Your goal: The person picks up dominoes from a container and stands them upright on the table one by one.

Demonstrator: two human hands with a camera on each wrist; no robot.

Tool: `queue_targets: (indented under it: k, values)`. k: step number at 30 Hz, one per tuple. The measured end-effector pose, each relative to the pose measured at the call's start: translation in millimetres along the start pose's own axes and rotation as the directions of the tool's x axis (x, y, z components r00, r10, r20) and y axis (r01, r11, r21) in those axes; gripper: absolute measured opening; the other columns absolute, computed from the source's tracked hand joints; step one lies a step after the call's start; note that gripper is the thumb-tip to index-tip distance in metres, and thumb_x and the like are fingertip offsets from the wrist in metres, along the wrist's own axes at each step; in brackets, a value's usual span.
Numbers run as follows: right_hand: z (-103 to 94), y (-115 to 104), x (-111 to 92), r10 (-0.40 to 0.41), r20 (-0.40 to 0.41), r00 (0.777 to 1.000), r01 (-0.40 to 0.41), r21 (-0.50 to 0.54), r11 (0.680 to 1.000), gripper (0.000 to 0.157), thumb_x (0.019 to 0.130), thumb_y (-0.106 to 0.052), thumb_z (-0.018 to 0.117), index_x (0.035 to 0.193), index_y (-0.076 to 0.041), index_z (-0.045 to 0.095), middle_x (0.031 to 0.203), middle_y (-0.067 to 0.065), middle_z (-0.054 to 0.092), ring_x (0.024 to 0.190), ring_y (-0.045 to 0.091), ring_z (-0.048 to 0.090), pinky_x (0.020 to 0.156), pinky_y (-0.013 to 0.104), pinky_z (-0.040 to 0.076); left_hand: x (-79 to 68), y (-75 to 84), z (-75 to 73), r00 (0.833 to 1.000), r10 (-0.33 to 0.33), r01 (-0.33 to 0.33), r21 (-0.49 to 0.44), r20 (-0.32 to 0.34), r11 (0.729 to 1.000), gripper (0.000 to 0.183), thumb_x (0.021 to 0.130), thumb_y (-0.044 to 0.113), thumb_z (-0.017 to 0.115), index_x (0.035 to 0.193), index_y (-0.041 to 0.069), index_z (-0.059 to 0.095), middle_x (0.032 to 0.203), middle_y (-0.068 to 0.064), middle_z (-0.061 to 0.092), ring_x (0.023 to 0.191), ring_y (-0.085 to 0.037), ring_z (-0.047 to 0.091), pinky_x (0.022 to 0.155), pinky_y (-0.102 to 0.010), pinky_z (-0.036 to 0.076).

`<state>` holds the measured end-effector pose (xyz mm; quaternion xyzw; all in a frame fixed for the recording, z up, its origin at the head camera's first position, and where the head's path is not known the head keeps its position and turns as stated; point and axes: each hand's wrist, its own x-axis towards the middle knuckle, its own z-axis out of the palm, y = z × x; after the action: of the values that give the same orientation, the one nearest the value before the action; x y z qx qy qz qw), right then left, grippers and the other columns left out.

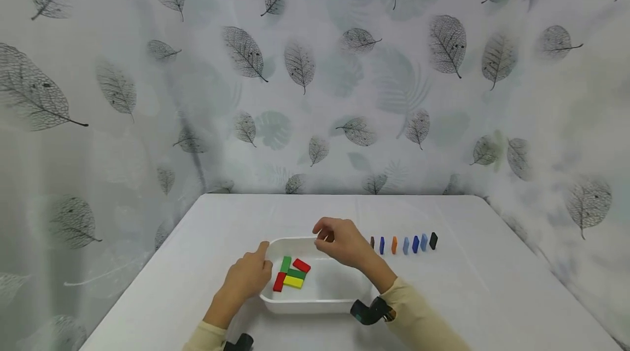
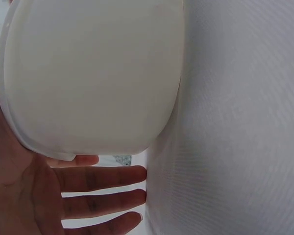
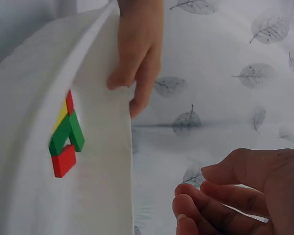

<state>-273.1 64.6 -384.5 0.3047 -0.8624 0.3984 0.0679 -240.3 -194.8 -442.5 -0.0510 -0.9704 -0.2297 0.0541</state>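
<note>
A white plastic tub (image 1: 315, 307) sits on the table. My left hand (image 1: 248, 274) holds its left end, with the thumb over the rim and the other fingers outside the wall. The left wrist view shows these fingers (image 2: 103, 178) fairly straight below the tub's end wall. My right hand (image 1: 344, 241) hovers by the far rim, fingers loosely bent. In the right wrist view nothing shows between its thumb and fingertips (image 3: 186, 205). Inside the tub lie several flat blocks: red (image 1: 302, 265), green (image 1: 286, 263) and a yellow block (image 1: 293, 282).
Behind and to the right of the tub stands a row of upright blocks: a brown block (image 1: 372, 242) partly behind my right hand, an orange block (image 1: 394, 245), several blue ones (image 1: 415, 244) and a black block (image 1: 433, 240). Leaf-print curtains (image 1: 315, 66) surround the white table (image 1: 492, 285).
</note>
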Motion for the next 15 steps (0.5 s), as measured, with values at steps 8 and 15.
queue_targets:
  k: [8,15]
  values:
    - [17.6,4,4,0.039,0.074,0.997,-0.039,0.0,0.999,0.012,0.094,-0.007,0.073,0.106,-0.007,0.071,0.086,-0.006,0.067,0.079,0.013,0.061,0.068,0.026,0.054,0.8,0.5,-1.5,1.0,-0.007,0.008,0.022,-0.002,1.0,0.05,0.099,0.013,0.055,0.147,-0.002,0.049,0.099,-0.019,0.072,0.058,-0.022,0.054,0.05,-0.035,0.047]
    - [24.4,3,7,0.047,0.086,0.995,-0.047,-0.004,0.999,0.014,0.093,-0.006,0.072,0.106,-0.003,0.071,0.085,-0.004,0.067,0.078,0.015,0.061,0.066,0.027,0.054,1.3,0.1,0.6,1.0,-0.01,0.01,0.013,0.002,1.0,0.051,0.099,0.014,0.055,0.147,-0.003,0.049,0.104,-0.021,0.072,0.061,-0.022,0.056,0.052,-0.036,0.049]
